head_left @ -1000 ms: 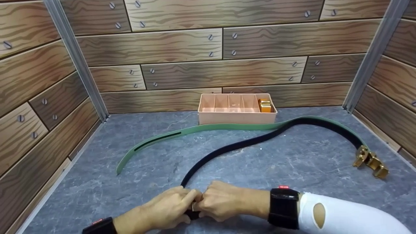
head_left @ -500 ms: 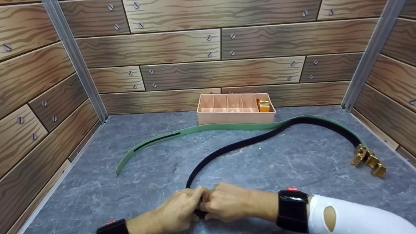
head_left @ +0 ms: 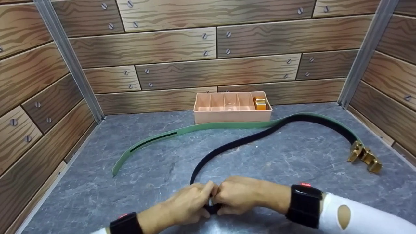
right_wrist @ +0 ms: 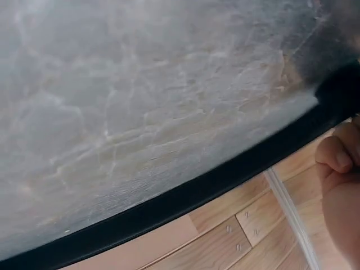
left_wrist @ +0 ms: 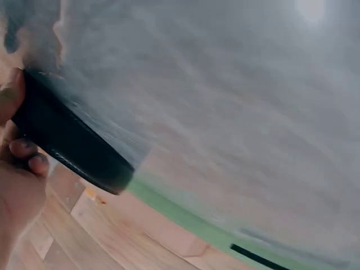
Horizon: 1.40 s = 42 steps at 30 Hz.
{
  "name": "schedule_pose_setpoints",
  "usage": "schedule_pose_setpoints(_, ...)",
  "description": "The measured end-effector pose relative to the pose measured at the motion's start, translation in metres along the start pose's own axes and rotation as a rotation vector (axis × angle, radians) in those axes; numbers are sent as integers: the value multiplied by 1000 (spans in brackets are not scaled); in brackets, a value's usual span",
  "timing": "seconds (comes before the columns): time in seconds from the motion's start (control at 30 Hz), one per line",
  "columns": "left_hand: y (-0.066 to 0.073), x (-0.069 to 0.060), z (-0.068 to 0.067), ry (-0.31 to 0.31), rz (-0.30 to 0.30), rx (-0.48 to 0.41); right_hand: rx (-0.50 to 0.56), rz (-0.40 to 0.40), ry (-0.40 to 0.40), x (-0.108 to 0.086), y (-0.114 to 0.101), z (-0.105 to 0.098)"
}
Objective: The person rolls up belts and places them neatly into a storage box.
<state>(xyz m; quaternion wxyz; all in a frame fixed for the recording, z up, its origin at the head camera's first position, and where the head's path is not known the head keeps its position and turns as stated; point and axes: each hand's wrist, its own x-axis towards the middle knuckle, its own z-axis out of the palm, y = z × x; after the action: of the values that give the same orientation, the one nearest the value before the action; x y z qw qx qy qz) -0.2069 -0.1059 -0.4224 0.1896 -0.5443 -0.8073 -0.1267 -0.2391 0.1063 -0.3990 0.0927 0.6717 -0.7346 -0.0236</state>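
Near the front of the table, my left hand [head_left: 190, 204] and right hand [head_left: 239, 195] meet on one end of a black belt [head_left: 224, 149]. Both grip it with bent fingers, and a small pale, shiny bit shows between them; most of that end is hidden. In the left wrist view, fingers and thumb pinch the black belt [left_wrist: 73, 140]. The right wrist view shows the belt [right_wrist: 197, 191] running up to curled fingers. Behind, a green strap [head_left: 208, 125] with a black line crosses the black belt. Gold buckle pieces [head_left: 365, 157] lie at the right.
A pink divided box [head_left: 232, 116] stands against the back wall, with gold and orange pieces [head_left: 260, 104] in its rightmost compartment. Wood-patterned walls [head_left: 175, 76] enclose the grey marbled tabletop [head_left: 156, 172] at the back and both sides.
Both hands have shifted together to the right and slightly up in the head view, still gripping the belt end. The near stretch of black belt has moved right with them.
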Motion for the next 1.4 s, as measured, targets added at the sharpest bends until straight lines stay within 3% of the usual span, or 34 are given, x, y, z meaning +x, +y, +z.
schedule_pose_setpoints(0.13, 3, 12, -3, -65, -67, -36, 4, 47, -23, -3, -2, -1)
schedule_pose_setpoints(0.27, 3, 18, -10, -166, -69, 4, 18, 81, -58, -8, -2, -2)
schedule_pose_setpoints(0.37, 3, 20, -11, -204, -46, 69, 78, 129, -87, -13, 0, -3)
schedule_pose_setpoints(0.5, 1, 22, -9, -187, -30, 54, 145, 180, -92, -17, 2, -3)
schedule_pose_setpoints(0.67, 0, 22, -4, -138, -51, 8, 118, 117, -26, -18, 5, 1)
schedule_pose_setpoints(0.83, 6, 22, 1, -97, -124, -6, 133, 107, 43, -18, 7, 6)
schedule_pose_setpoints(0.93, 9, 23, 2, -91, -167, -1, 254, 185, 42, -16, 6, 6)
schedule_pose_setpoints(1.17, 9, 25, -2, -131, -239, -74, 579, 489, -5, -7, -3, -1)
schedule_pose_setpoints(1.27, 10, 26, -3, -143, -246, -99, 718, 523, 20, -9, 0, 1)
schedule_pose_setpoints(1.4, 10, 28, -4, -158, -231, -109, 829, 478, 36, -14, 7, 5)
